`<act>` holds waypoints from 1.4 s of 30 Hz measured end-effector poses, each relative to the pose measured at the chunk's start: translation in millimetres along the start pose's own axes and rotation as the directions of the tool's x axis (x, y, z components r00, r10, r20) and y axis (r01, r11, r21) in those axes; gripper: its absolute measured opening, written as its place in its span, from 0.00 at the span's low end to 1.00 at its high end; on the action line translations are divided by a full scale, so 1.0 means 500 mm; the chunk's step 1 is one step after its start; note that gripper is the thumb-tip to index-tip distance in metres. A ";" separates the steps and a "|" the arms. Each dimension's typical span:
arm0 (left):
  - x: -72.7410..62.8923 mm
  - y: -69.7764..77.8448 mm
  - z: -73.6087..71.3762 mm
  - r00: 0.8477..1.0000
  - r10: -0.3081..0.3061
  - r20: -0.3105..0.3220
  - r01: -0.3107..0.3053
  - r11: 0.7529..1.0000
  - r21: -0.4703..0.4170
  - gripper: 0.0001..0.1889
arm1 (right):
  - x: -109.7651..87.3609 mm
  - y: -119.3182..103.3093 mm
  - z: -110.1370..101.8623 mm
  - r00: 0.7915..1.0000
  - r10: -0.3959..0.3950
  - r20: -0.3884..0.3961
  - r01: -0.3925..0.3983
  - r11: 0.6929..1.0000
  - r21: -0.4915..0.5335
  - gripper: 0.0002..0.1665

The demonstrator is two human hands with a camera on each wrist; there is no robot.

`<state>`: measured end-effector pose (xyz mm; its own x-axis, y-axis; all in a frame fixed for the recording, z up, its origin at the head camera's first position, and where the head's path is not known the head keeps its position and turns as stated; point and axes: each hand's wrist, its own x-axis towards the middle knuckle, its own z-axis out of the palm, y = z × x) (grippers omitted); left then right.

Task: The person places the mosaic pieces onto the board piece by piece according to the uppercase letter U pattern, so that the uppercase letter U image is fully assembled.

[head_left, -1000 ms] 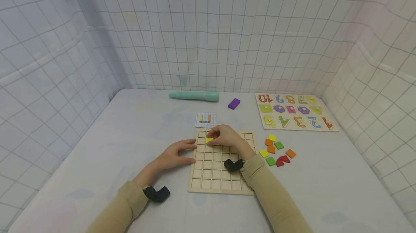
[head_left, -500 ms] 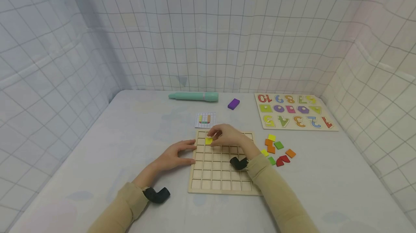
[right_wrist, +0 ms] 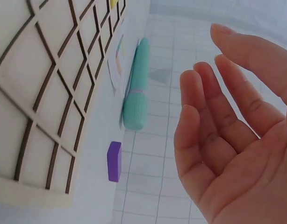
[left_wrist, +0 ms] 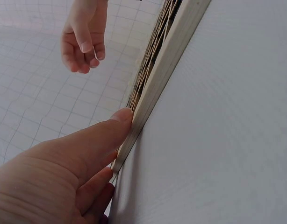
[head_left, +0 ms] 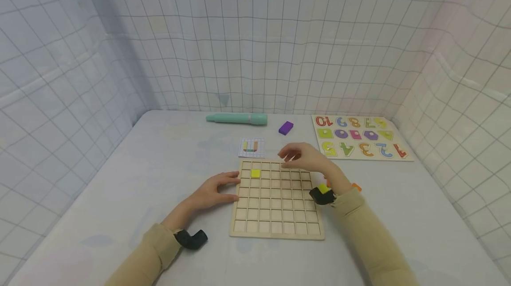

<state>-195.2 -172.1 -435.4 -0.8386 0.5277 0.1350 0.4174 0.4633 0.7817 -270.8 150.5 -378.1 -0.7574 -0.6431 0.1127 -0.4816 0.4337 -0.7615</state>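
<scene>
A wooden grid board lies flat on the table, and a yellow square tile sits in one of its cells near the far left corner. The left hand touches the board's left edge with thumb and fingertips; the left wrist view shows the thumb against the rim. Above the board's far right part hovers the right hand, its fingers loosely bent. Nothing is between them in the right wrist view. Loose tiles, a yellow one and an orange one among them, are partly hidden behind the right wrist.
Beyond the board lies a card with a coloured pattern. Farther back are a teal marker-shaped object and a purple block. A number and shape puzzle board lies at the back right. Gridded fabric walls surround the table.
The right hand has let go of the yellow tile, leaving it in the grid cell, and has moved right over the board. The left hand has stayed at the board's edge.
</scene>
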 end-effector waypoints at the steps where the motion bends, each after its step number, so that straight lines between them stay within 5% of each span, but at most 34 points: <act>1: 0.002 -0.010 0.002 1.000 0.002 -0.001 -0.002 1.000 0.007 0.27 | -0.008 0.001 -0.007 1.000 0.005 -0.020 -0.005 1.000 0.003 0.18; 5: 0.006 -0.039 0.004 1.000 0.005 0.004 -0.005 1.000 0.023 0.29 | -0.041 0.010 -0.028 0.993 0.052 -0.106 -0.049 0.998 0.035 0.16; 12: -0.004 0.038 -0.010 1.000 -0.011 0.022 0.011 1.000 -0.015 0.26 | -0.090 0.049 -0.061 0.971 0.096 -0.217 -0.084 0.994 0.063 0.17; 17: -0.004 0.042 -0.011 1.000 -0.011 0.021 0.011 1.000 -0.013 0.26 | -0.117 0.072 -0.080 0.952 0.145 -0.268 -0.128 0.989 0.079 0.19; 21: -0.001 0.030 -0.007 1.000 -0.005 0.015 0.005 1.000 -0.007 0.27 | -0.132 0.087 -0.094 0.938 0.152 -0.310 -0.141 0.988 0.060 0.20; 29: 0.008 -0.043 0.009 1.000 -0.004 -0.005 0.004 1.000 0.019 0.28 | -0.156 0.111 -0.115 0.913 0.219 -0.344 -0.210 0.976 0.064 0.22; 34: 0.009 -0.048 0.007 1.000 0.003 0.003 -0.004 1.000 0.008 0.29 | -0.167 0.129 -0.122 0.893 0.278 -0.355 -0.270 0.960 0.073 0.25; 42: 0.008 -0.041 0.006 1.000 0.007 0.006 -0.007 1.000 0.011 0.29 | -0.176 0.156 -0.125 0.895 0.302 -0.329 -0.300 0.952 0.058 0.26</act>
<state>-205.8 -177.5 -452.7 -0.8335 0.5354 0.1364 0.4271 0.4678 0.7738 -269.1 280.5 -407.8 -0.9683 -0.2365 0.0808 -0.2056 0.5699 -0.7956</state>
